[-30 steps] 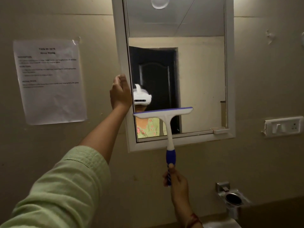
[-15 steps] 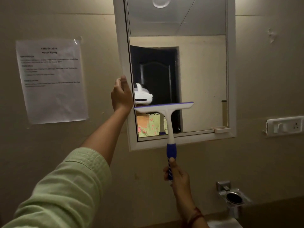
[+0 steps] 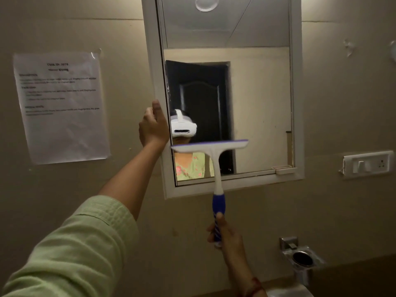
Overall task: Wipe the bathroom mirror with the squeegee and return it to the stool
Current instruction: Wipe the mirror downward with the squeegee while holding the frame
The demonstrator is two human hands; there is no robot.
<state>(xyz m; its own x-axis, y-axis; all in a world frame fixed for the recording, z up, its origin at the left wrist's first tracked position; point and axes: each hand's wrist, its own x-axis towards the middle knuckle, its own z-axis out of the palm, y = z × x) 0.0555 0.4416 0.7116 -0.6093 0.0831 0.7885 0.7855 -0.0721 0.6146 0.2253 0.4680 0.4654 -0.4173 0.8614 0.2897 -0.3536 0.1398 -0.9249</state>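
A white-framed mirror [image 3: 257, 93] hangs on the beige wall. My right hand [image 3: 227, 234] grips the blue handle of a white squeegee [image 3: 216, 159]. Its blade lies roughly level across the lower left part of the glass, with its purple rubber edge on top. My left hand [image 3: 153, 127] holds the left edge of the mirror frame, arm stretched out in a green sleeve. The stool is out of view.
A printed sheet [image 3: 61, 106] is taped to the wall at left. A switch and socket plate [image 3: 367, 163] sits right of the mirror. Below it a metal holder [image 3: 300, 257] juts from the wall. A sink edge [image 3: 289, 291] shows at the bottom.
The squeegee blade has slid slightly up the glass with my right hand. My left hand stays on the frame edge.
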